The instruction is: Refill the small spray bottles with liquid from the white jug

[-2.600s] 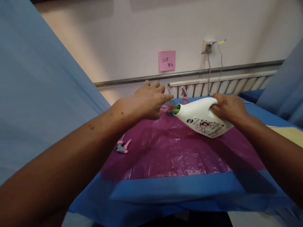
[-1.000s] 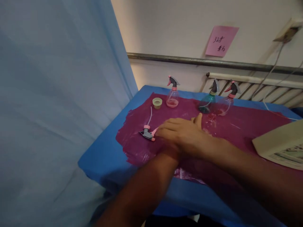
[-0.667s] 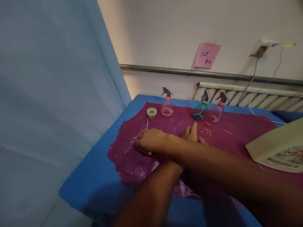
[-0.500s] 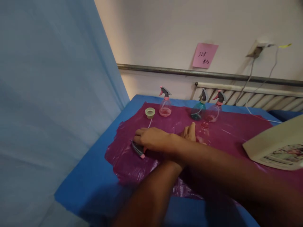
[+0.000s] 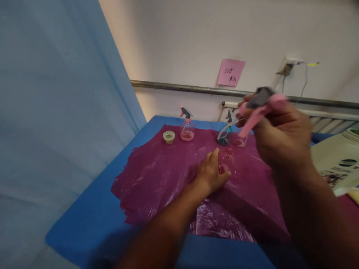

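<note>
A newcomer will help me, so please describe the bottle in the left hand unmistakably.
On the blue surface lies a purple sheet. Near the sheet's middle, the left hand holds a transparent bottle. Its neck is open; the teal bottle behind wears a spray head.

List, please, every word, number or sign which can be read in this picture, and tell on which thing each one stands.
"32", followed by a handwritten character I cannot read surely: on the pink note.
Second line of the note: handwritten, too unclear to read.
White bottle: dark oval mark and lower label, lettering too small and blurred to read.
</note>
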Motion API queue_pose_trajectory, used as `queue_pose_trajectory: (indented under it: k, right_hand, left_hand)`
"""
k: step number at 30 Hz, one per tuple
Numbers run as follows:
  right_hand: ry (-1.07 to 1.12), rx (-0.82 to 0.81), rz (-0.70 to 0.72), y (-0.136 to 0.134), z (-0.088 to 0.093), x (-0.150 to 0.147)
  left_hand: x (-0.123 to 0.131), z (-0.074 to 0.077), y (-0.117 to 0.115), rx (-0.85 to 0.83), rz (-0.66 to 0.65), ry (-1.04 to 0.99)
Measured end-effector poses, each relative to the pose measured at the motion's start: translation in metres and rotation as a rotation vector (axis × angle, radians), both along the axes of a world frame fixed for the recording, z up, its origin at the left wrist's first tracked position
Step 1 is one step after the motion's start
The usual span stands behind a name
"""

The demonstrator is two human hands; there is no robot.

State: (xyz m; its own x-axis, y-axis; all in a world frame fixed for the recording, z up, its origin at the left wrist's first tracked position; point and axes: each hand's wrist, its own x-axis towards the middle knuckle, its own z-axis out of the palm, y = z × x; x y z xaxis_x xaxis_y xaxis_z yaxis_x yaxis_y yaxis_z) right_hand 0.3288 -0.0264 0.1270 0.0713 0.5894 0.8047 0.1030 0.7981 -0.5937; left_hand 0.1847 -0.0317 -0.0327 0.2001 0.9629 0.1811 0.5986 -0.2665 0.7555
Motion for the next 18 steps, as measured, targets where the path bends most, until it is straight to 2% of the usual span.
queue_pose_trajectory:
  k: [4, 9, 13, 18]
  right_hand:
    - [0.156, -0.054, -0.100, -0.003, -0.004, 0.034]
    - [0.136, -0.234, -0.096, -0.001, -0.027, 0.042]
    - [0.133, -0.350, -0.054, 0.012, -0.052, 0.039]
    - [0.057, -0.541, 0.071, 0.026, -0.095, 0.039]
  left_hand:
    - [-0.002, 0.002, -0.002, -0.015, 0.005, 0.022]
    - [-0.005, 0.004, -0.004, -0.016, -0.015, -0.008]
    - [-0.006, 0.005, -0.003, -0.008, -0.017, -0.019]
    - [-0.006, 0.003, -0.003, 0.024, -0.045, -0.025]
